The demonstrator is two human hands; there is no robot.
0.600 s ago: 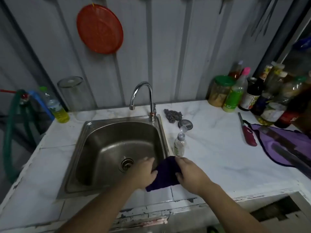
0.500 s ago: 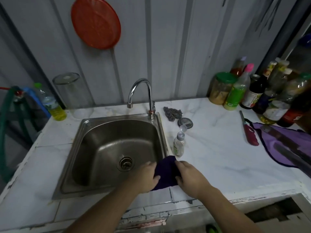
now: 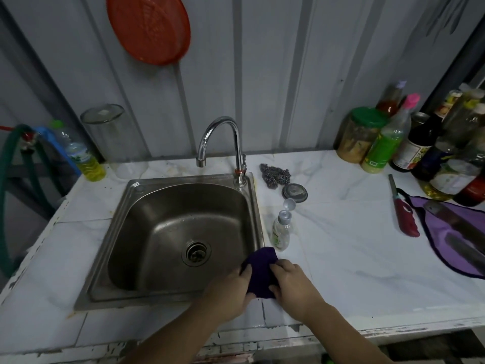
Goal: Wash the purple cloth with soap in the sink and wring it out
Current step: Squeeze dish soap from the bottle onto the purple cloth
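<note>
Sink [image 3: 136,248] basin lies at left, tap above it. Left hand [image 3: 231,292] and right hand [image 3: 294,287] each close fingers on the cloth [image 3: 259,274], bunched over the sink's right front corner. Cloth appears soft, light, limp; grip opposite ends for wringing. Soap [image 3: 282,232] stands just beyond.
</note>
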